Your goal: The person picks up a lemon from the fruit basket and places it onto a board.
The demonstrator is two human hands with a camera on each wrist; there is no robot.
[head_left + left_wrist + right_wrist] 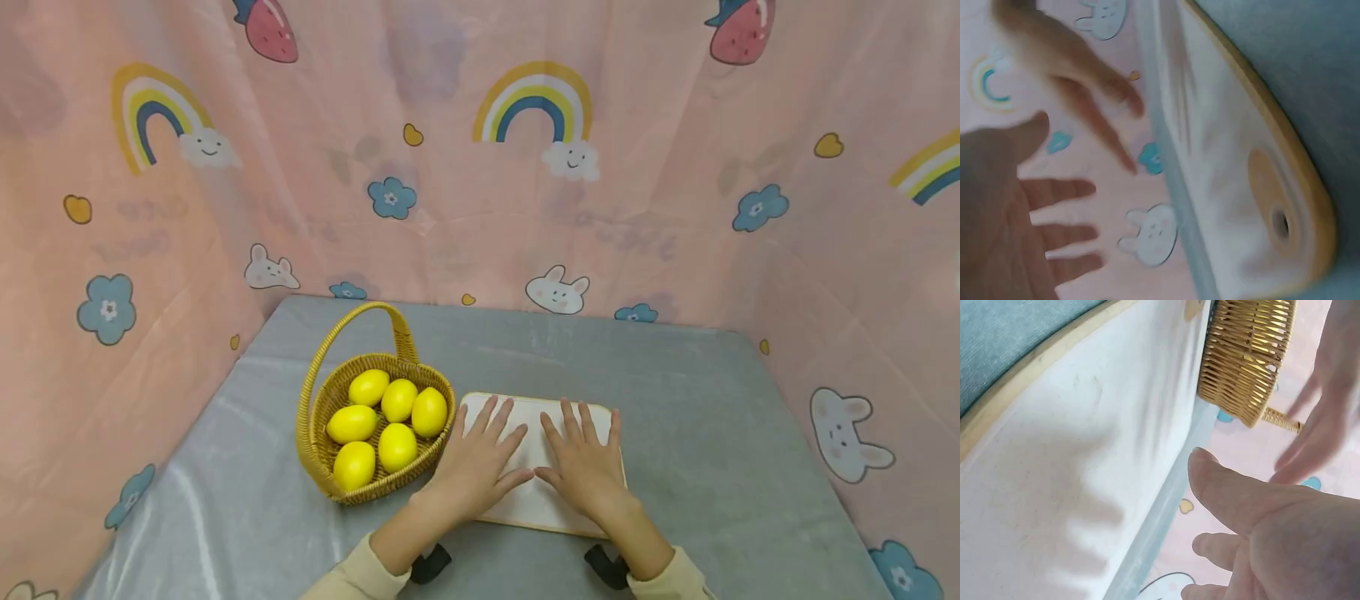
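Note:
My left hand [476, 462] and right hand [588, 467] are held side by side over a white board [525, 510] with a tan edge, palms down and fingers spread. Neither one grips anything. Both wrist views show a gap between the hands and the board, and finger shadows fall on its surface in the right wrist view. Near one corner of the board is a small hole [1282, 225] within a tan patch. Just left of my left hand stands a woven basket [375, 490] with a tall arched handle, holding several lemons [397, 447].
A grey cloth [712, 433] covers the table. Behind it and along both sides hangs a pink curtain [450, 242] printed with rainbows, rabbits and flowers. Black wrist mounts [431, 565] show below the cream sleeves [360, 575].

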